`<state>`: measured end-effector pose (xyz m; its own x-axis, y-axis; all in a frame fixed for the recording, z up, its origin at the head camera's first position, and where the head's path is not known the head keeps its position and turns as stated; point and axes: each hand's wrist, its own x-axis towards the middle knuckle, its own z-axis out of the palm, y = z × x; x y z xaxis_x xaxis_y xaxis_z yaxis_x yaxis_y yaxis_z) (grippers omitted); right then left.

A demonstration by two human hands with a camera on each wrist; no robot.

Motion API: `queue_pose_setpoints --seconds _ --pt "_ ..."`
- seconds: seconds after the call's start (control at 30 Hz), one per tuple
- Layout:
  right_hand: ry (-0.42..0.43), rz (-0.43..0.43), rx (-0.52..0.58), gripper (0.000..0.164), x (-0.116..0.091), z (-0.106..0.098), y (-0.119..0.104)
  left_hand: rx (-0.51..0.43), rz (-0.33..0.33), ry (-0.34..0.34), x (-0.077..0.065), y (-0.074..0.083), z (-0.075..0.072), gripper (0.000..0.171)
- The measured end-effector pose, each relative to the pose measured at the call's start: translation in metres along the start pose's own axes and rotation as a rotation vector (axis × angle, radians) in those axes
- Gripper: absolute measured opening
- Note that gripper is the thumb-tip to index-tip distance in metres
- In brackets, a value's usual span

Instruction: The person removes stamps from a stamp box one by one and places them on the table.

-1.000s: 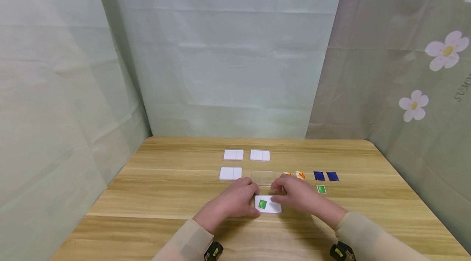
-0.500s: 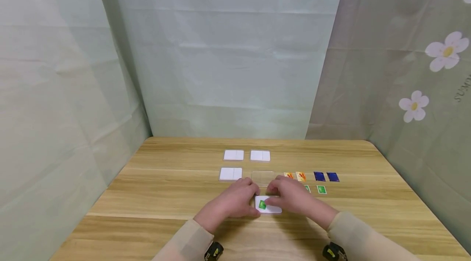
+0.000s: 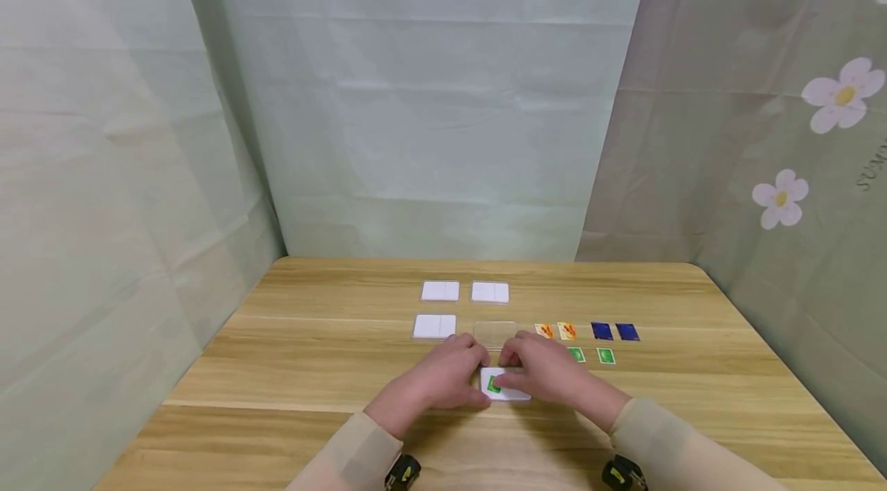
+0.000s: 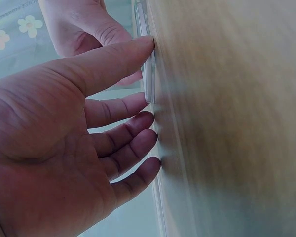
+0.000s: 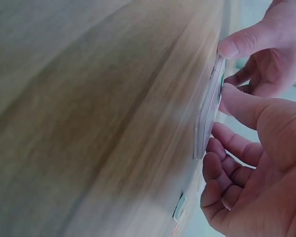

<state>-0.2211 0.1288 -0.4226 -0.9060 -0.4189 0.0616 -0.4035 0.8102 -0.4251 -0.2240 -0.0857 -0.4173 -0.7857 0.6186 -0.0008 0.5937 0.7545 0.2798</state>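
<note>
Near the table's front middle lies a white card (image 3: 516,394) in a thin clear case, with a small green picture square (image 3: 490,389) on its left half. My left hand (image 3: 446,375) holds the card's left end; in the left wrist view its thumb and index finger grip opposite edges while the other fingertips touch the table. With its thumb, my right hand (image 3: 550,369) presses on the green square and partly covers it. The right wrist view shows the right hand's other fingers (image 5: 214,165) curled beside the card's far edge.
A clear plastic piece (image 3: 495,332) lies just beyond the hands. Behind and left are white cards (image 3: 434,326) in cases. To the right lie small orange squares (image 3: 567,331), blue squares (image 3: 601,331) and green squares (image 3: 606,356). Fabric walls (image 3: 443,129) surround the table.
My right hand has moved left, its thumb coming from the card's right part onto the green square. The left hand keeps its hold on the card.
</note>
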Motion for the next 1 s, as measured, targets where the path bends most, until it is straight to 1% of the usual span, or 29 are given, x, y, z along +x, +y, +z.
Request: queue_pose_setpoints --seconds 0.17,0.3,0.53,0.83,1.0 --pt "-0.003 -0.008 0.02 0.024 0.0015 0.0007 0.0006 0.0 0.009 0.003 -0.0002 0.0001 -0.0007 0.049" --pt "-0.003 -0.02 0.026 0.022 0.0026 0.0003 0.0016 -0.006 0.002 0.0 -0.0014 0.0011 -0.0017 0.049" --pt "-0.02 0.01 0.049 0.018 0.0058 0.0025 0.0041 -0.011 -0.014 -0.01 -0.0022 0.0027 -0.0035 0.051" --pt "-0.01 0.019 0.077 0.017 0.0084 0.0028 0.0039 -0.005 -0.005 -0.007 -0.0016 0.002 -0.0034 0.051" --pt "-0.018 0.022 0.104 0.017 0.0095 0.0024 0.005 -0.003 -0.003 -0.007 -0.0011 0.0017 -0.0033 0.05"
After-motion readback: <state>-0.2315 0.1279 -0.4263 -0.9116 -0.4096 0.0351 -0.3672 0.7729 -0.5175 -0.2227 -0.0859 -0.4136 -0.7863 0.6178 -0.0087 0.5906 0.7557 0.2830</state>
